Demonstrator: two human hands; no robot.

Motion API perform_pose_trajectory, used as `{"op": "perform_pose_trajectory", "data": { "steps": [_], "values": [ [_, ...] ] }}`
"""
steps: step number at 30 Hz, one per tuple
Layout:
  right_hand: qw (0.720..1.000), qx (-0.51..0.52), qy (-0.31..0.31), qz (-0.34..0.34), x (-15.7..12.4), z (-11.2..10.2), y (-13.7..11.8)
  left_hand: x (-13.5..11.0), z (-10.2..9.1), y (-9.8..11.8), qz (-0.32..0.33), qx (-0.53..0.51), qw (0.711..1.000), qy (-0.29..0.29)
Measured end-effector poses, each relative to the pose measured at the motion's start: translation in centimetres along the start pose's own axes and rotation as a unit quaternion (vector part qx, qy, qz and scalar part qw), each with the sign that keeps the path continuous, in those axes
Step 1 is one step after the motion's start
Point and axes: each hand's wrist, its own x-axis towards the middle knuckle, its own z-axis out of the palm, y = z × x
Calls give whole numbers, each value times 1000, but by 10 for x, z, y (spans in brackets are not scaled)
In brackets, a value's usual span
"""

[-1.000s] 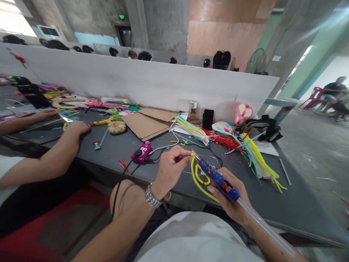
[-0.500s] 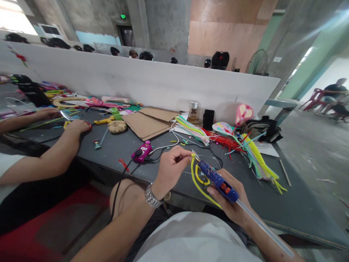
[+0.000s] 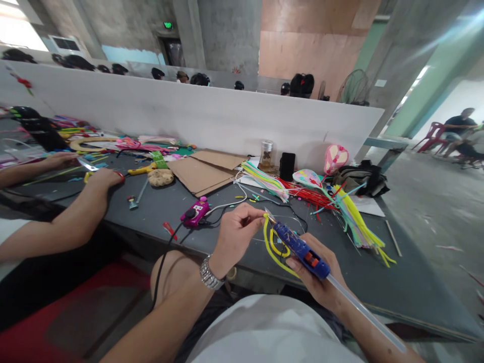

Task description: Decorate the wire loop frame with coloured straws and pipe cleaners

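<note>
My left hand (image 3: 235, 235), with a metal watch at the wrist, pinches the top end of a bent yellow pipe cleaner (image 3: 270, 249) over the near edge of the dark table (image 3: 378, 282). My right hand (image 3: 319, 280) grips a blue hot glue gun (image 3: 300, 249) with a clear glue stick trailing out of its back. The gun's nozzle touches the pipe cleaner right at my left fingertips.
A pink power switch (image 3: 195, 212) with cords lies just beyond my left hand. Bundles of coloured pipe cleaners (image 3: 351, 212), cardboard sheets (image 3: 200, 171), a glass jar (image 3: 266, 154) and a black bag (image 3: 363, 179) lie further back. A co-worker's arms (image 3: 71, 217) rest on the table at left.
Almost nothing has changed; both hands keep their hold, and the view has shifted slightly.
</note>
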Motion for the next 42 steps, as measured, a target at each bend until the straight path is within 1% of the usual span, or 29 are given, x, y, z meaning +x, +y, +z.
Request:
{"op": "perform_pose_trajectory", "data": {
  "steps": [8, 15, 21, 33, 36, 38, 40, 42],
  "values": [
    [1000, -1, -6, -2, 2, 0, 0, 0, 0, -1, 1, -6, 1000, -2],
    [1000, 0, -17, 14, 1, 0, -1, 0, -1, 1, -1, -3, 1000, -7],
    [1000, 9, -11, -7, 2, 0, -2, 0, 0, 1, -5, -14, 1000, -10],
    [1000, 7, -11, 7, 1, -1, -3, -1, -1, 2, -4, -1, 1000, -4],
    [1000, 11, -13, 23, 0, -1, -1, 0, 0, 1, -5, 1, 1000, -2],
    [998, 34, -12, 47, -2, 1, 1, 0, 0, 0, -8, 3, 1000, -2],
    [991, 94, -10, 93, -5, 2, 3, -1, 0, 1, -13, 7, 1000, -3],
    [970, 191, -6, 148, -7, 1, 4, -1, 0, 2, -18, 13, 1000, -1]
  ]
}}
